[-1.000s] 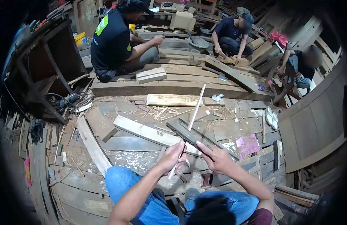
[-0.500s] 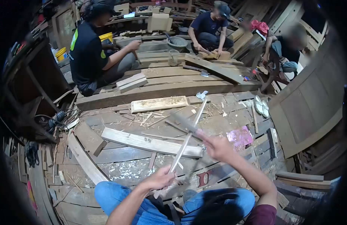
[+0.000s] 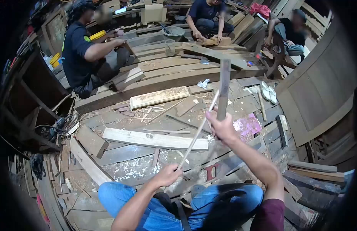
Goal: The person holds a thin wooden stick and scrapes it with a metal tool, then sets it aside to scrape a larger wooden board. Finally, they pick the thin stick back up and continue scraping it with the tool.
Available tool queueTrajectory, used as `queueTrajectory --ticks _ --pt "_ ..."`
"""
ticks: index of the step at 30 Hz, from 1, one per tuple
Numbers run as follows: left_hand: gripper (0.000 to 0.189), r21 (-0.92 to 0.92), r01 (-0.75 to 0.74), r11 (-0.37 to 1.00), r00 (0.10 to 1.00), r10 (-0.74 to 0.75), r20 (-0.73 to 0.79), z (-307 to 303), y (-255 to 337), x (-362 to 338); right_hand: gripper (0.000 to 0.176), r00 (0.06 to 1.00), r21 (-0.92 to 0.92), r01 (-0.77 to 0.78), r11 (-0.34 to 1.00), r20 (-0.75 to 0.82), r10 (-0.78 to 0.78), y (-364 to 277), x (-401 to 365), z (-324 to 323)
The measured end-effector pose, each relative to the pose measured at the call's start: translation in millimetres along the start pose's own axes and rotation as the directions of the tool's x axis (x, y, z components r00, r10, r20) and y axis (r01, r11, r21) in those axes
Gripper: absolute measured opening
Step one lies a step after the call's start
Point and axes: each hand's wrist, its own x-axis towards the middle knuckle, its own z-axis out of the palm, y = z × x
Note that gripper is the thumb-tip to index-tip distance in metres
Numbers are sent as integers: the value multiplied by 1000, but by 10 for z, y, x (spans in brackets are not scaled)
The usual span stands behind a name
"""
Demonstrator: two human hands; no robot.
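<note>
Stick (image 3: 197, 133), thin and pale, slants up in front of knees. Left hand (image 3: 168, 175) wraps tight round low end, likely to steady it. Right hand (image 3: 222, 128) squeezes dark flat blade (image 3: 224, 86), upright, seemingly touching stick's top.

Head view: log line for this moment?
left hand: grips lower end of thin stick | right hand: holds dark flat bar upright | below: pale plank

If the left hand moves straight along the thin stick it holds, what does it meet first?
Probably the right hand, which grips a flat bar right beside the stick; depth is unclear.
</note>
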Motion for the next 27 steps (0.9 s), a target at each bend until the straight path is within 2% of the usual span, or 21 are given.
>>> queueTrajectory --ticks 3,4,7,8,11,12,14,15,16,17,18,19,21,23,24,25,27 --pt "19 6 -100 995 994 100 -40 16 -7 32 28 993 161 -63 985 105 47 -119 76 -34" --pt "19 -8 -178 984 980 176 -93 30 -39 86 28 992 168 -84 982 112 66 -138 40 -9" --pt "28 -48 -251 967 914 221 -342 107 43 233 29 980 49 -96 994 179 86 -28 -207 212" --pt "28 -12 -235 972 911 215 -350 92 108 251 30 976 30 35 999 213 -40 48 -287 302" --pt "29 76 -167 983 898 183 -399 12 312 210 32 954 -205 224 953 245 -172 14 -421 372" --pt "30 90 -142 986 885 167 -436 3 318 206 43 906 -218 393 894 257 -336 47 -375 309" --pt "35 147 -123 981 848 181 -499 -58 374 190 54 837 -419 546 725 311 -451 2 -469 175" --pt "35 121 -68 990 871 118 -477 -99 442 177 59 790 -504 612 609 350 -504 -25 -550 126" --pt "36 101 -11 995 891 56 -450 -149 513 153 66 814 -617 580 532 470 -341 -26 -658 134" --pt "37 90 49 995 908 -7 -419 -190 543 139 64 776 -645 630 432 511 -368 43 -659 139" --pt "35 144 -44 989 848 113 -518 -149 501 187 63 739 -665 669 333 548 -391 109 -639 176" --pt "32 154 -48 987 830 125 -544 -116 452 203 61 706 -679 694 238 580 -406 160 -638 205" --pt "29 258 -88 962 789 226 -571 -97 349 235 61 771 -759 611 226 507 -384 110 -542 191" --pt "29 230 -54 972 816 176 -550 -92 294 216 62 820 -808 539 239 439 -367 40 -559 129" --pt "29 227 -54 972 821 173 -544 -134 315 260 61 795 -770 601 212 551 -252 185 -642 144" --pt "27 226 -58 972 808 179 -562 -147 314 291 59 723 -675 690 261 661 -202 61 -767 184" --pt "23 226 -38 973 786 169 -595 -160 234 285 61 789 -752 615 238 586 -186 70 -618 228"
